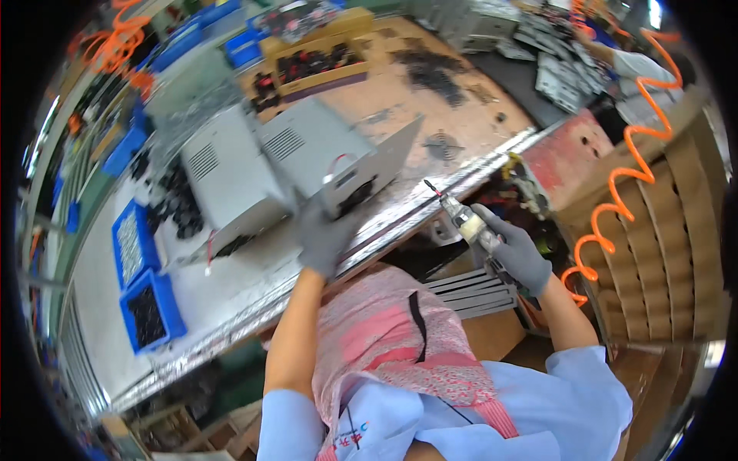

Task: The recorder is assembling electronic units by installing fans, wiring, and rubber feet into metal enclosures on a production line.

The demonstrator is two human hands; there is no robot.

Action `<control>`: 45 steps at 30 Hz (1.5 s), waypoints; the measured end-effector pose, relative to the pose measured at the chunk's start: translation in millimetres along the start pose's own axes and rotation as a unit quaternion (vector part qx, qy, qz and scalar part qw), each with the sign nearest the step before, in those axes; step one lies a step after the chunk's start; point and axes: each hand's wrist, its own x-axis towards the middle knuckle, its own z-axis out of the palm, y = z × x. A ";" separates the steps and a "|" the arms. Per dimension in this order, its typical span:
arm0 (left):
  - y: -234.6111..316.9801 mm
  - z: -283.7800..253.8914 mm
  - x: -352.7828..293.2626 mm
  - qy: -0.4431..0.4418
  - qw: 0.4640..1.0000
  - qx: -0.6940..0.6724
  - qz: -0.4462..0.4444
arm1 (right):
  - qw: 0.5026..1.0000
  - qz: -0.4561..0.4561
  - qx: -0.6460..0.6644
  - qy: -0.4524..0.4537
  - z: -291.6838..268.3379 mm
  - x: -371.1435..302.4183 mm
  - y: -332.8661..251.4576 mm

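- Workbench (92, 269): pale top, metal-edged, running diagonally across the view; a tan board covers its far part.
- Cardboard carton (653, 261): to the right, with upright folds along its wall.
- Right grey housing (311, 150): on the bench in front of the person, vent slots on top, a panel standing out to its right.
- Left grey housing (238, 173): just beside it, likewise slotted, tilted.
- Orange coiled hose (615, 207): hangs down past the carton.
- Parts box (327, 87): behind the housings, filled with dark and red pieces.
- 2 blue bins (175, 307): end to end at the bench's left; 1 holds silvery pieces, 1 dark pieces.
- Left hand (327, 234): grey-gloved, blurred, at the near edge of the right grey housing; cannot tell whether the fingers clasp it.
- Right hand (523, 257): grey-gloved, fingers wrapped around a power driver (470, 227), held by the bench's front edge.
- Round black grille (443, 146): flat on the board, right of the panel.
- Driver bit (433, 187): dark, pointing up-left, apart from the housings.
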 end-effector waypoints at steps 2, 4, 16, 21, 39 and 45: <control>-1.5 -8.8 -12.4 0.024 0.999 -0.038 -0.016 | 0.992 -0.046 -0.090 0.078 -23.6 -0.2 9.5; -16.8 -15.9 -21.5 0.039 0.999 0.002 -0.031 | 0.960 -0.098 -0.206 0.162 -50.2 -5.6 15.1; -12.4 -18.0 -27.5 0.043 0.998 -0.048 -0.025 | 0.757 0.151 -0.605 0.194 -119.8 21.8 -42.3; -32.4 -19.0 -26.7 0.045 0.999 -0.010 0.014 | 0.646 0.108 -0.749 0.093 -133.1 93.4 -65.1; -23.5 -25.1 -18.9 0.059 0.994 0.044 0.076 | 0.797 -0.248 -0.547 0.058 -36.9 311.6 -167.9; -19.4 -29.8 -14.6 0.050 0.992 0.048 0.110 | 0.828 -0.375 -0.414 0.048 73.0 406.7 -196.3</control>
